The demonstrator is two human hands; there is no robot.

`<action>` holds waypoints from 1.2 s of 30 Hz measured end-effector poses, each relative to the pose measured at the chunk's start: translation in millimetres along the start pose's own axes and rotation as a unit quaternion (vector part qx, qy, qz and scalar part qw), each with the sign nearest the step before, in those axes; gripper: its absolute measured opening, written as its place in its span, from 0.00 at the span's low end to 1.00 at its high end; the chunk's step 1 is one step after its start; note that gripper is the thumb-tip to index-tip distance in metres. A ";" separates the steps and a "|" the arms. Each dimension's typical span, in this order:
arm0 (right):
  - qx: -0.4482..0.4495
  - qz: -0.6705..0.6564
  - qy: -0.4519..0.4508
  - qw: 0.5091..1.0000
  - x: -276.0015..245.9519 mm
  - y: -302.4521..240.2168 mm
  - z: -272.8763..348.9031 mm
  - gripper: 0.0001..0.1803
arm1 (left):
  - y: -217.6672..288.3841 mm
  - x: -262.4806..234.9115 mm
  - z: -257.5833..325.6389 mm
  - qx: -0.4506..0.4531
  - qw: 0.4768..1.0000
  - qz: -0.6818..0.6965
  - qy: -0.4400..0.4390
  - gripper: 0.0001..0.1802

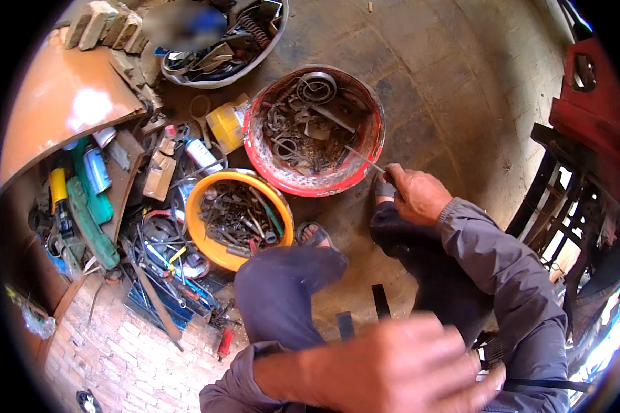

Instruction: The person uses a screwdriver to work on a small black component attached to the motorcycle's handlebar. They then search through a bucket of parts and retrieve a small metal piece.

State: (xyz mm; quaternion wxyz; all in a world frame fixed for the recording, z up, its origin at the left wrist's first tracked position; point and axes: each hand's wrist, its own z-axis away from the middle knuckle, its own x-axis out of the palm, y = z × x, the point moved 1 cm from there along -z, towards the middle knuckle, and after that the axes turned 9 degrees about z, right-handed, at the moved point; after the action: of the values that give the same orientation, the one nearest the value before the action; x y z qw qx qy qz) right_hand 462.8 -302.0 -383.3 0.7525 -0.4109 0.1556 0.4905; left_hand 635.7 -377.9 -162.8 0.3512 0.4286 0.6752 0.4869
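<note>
My right hand [420, 196] is closed around a thin metal rod [365, 159], possibly a tool's shaft; my fingers hide its near end. The rod's tip reaches over the near right part of a red-rimmed bucket [377, 153]. Inside that bucket lie metal scraps, grit and a round bearing-like ring [316, 87]. Low in the view, close to the camera, my left hand [420, 365] crosses above my lap. Motion smears its fingers, and nothing can be made out in it.
A yellow bucket [194, 230] of bolts and small metal parts stands by my left foot. Behind are a yellow box [229, 125] and a wide basin [217, 84] of scrap. Tools and spray cans crowd the left. A red metal frame [592, 103] stands at right.
</note>
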 end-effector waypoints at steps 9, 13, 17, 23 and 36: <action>0.004 0.122 -0.036 0.992 18.6 23.1 -49.4 0.23 | -149.6 -106.2 78.8 -0.009 0.865 0.080 0.495 0.19; 0.007 0.134 -0.037 0.990 39.5 35.2 -63.0 0.26 | -184.4 -117.2 81.9 -0.014 0.870 0.048 0.490 0.20; -0.030 0.102 -0.006 0.994 63.0 31.3 -61.0 0.26 | -198.8 -138.6 74.2 0.037 0.911 0.061 0.406 0.22; -0.135 0.034 -0.087 0.986 70.9 -14.9 -62.0 0.17 | -211.7 -139.1 56.5 0.047 0.904 0.137 0.401 0.20; -0.102 0.198 0.045 0.974 50.0 1.4 -93.1 0.25 | -203.5 -151.4 96.7 0.096 0.875 0.007 0.474 0.16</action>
State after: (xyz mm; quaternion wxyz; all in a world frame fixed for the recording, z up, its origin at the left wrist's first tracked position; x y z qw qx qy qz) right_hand 500.9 -343.1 -473.0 0.5868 -0.4678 0.2172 0.6242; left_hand 732.2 -515.1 -376.3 -0.0572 0.1834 0.8012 0.5667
